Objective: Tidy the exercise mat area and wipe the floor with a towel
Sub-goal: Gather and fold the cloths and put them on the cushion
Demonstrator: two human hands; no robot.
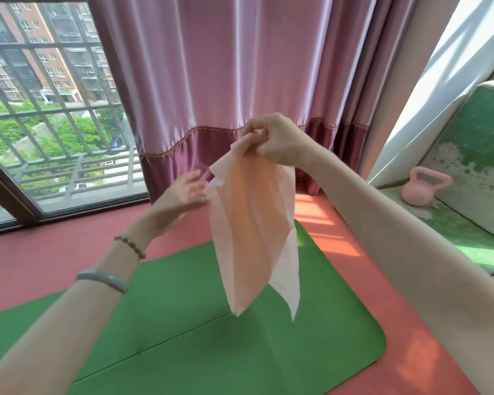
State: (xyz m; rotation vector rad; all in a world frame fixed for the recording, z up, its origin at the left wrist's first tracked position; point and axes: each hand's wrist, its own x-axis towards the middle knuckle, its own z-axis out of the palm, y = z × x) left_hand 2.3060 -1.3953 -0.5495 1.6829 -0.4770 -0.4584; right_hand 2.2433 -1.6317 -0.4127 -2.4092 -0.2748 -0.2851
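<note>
Two hands up: the right hand [271,141] pinches the pale pink towel [254,232] by its top edge. It dangles over the green mat [183,337]; the left hand [183,195], fingers spread, sits beside it.

The right hand [271,141] is pinching a thin peach towel [254,229] by its top, letting it hang above the green mat [183,337]. The left hand [183,195] is hovering, blurred, beside its edge. A pink kettlebell [424,188] is sitting near the curtain [226,81].

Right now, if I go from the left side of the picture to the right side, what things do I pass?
You pass the window, the left hand, the towel, then the pink kettlebell.
</note>
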